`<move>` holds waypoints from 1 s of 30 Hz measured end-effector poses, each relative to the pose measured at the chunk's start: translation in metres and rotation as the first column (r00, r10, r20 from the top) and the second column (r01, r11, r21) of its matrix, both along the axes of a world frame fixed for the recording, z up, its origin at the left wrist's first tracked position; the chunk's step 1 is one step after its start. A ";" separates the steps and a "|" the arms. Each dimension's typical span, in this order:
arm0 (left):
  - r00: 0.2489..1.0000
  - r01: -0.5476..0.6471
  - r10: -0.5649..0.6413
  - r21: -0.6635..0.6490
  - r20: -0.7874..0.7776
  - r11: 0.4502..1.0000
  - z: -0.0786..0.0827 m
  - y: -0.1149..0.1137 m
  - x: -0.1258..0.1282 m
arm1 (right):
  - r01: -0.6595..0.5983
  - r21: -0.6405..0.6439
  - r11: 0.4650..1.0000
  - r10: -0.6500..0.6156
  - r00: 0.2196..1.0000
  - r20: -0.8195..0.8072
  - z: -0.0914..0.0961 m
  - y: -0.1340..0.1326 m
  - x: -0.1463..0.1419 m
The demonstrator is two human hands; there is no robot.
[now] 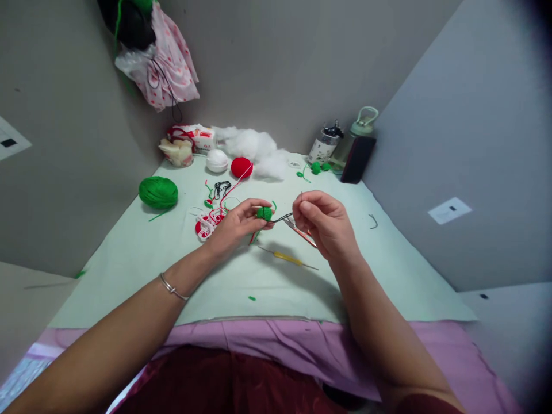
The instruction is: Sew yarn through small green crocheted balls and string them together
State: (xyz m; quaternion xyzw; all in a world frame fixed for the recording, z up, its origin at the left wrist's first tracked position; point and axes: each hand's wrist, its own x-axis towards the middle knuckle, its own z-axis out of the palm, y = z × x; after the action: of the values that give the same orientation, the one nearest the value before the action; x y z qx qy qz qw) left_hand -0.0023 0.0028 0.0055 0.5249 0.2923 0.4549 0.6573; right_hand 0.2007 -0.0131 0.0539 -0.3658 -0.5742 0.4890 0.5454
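Note:
Between the thumb and fingers of my left hand (245, 221) is a small green crocheted piece (264, 213) with a dark line across it. Black yarn (282, 218) runs from that piece to my right hand (321, 221). My right hand is closed in a pinch, and a thin needle tip (302, 195) shows above its fingers. Below the hands lies a yellow-handled crochet hook (287, 259). Partly hidden behind my right hand are orange-handled scissors (304, 233). Left of my left hand sits a tangle of white yarn (210, 223) over a red piece.
Balls of green yarn (158, 192), white yarn (217, 161) and red yarn (242, 168) sit farther back. White stuffing (254, 146) lies along the wall. At the back right stand a decorated cup (322, 148), a green bottle (356, 135) and a phone (359, 160).

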 end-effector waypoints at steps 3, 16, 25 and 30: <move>1.000 -0.021 0.021 0.019 -0.007 1.000 -0.001 0.000 0.001 | -0.009 -0.020 1.000 0.010 0.999 0.032 -0.002 0.000 0.001; 0.998 -0.044 0.045 -0.026 0.042 0.999 0.009 0.000 -0.003 | 0.003 0.053 0.999 -0.011 0.988 0.156 -0.006 0.001 -0.003; 0.999 -0.014 0.016 -0.066 0.032 0.998 0.009 -0.001 -0.002 | 0.162 0.089 0.983 -0.167 0.985 0.049 0.000 0.005 0.004; 0.997 -0.038 0.044 -0.091 0.068 0.995 0.008 0.001 -0.002 | 0.076 0.058 0.995 -0.085 0.980 0.179 -0.005 0.001 -0.006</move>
State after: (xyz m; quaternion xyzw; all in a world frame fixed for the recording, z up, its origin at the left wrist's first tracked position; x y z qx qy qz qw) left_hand -0.0045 0.0034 0.0138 0.4726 0.2998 0.4729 0.6805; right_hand 0.1950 -0.0121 0.0490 -0.4179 -0.6182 0.4165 0.5194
